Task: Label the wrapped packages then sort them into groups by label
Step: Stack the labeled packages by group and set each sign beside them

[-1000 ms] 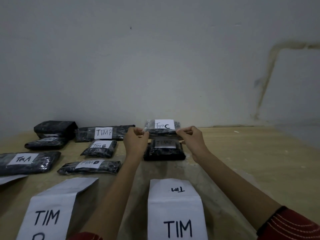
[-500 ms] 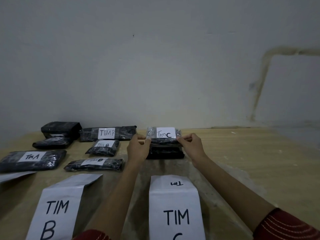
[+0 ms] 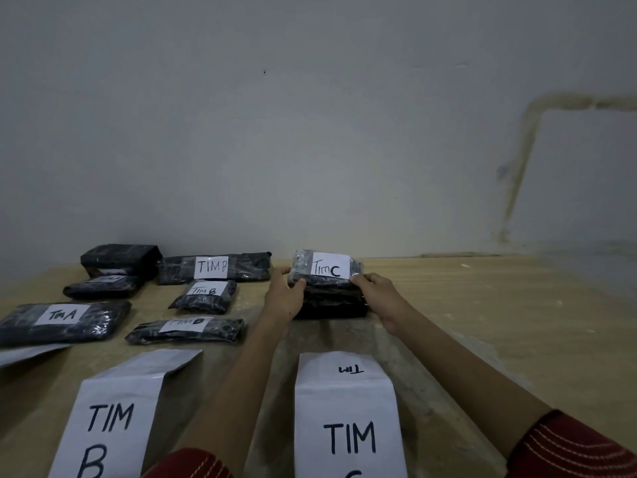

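Both ends of the Tim C package are pinched, one by the left grip, one by the right grip. Its long axis runs left to right between them, directly over another black package beyond the TIM C sheet; contact is unclear.

Bare wood of the table is left open to the right of the stack topped by the Tim C package. To its left, passage is narrowed by three TIM B packages, with slim strips between them. The near edge is covered by the TIM B sheet and the TIM C sheet, and the lane between them is taken by the left forearm. Behind, reach is stopped by the wall.
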